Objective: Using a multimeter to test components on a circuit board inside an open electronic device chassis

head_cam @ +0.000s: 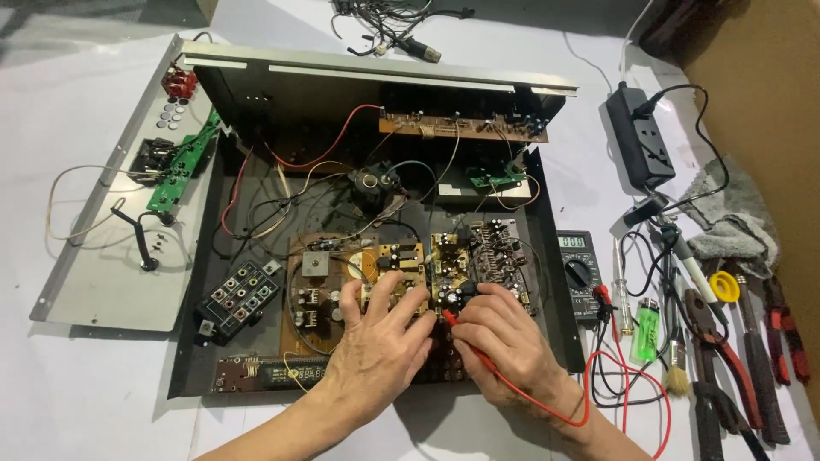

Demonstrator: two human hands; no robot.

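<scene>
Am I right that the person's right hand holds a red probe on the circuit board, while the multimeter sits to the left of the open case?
Not quite: the head view shows the multimeter to the right of the open case, not the left. The right hand does hold the red probe on the circuit board.

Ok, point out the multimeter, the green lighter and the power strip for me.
multimeter point(581, 271): head view, on its dial.
green lighter point(647, 331): head view, middle of its body.
power strip point(642, 141): head view, top face by the sockets.
</scene>
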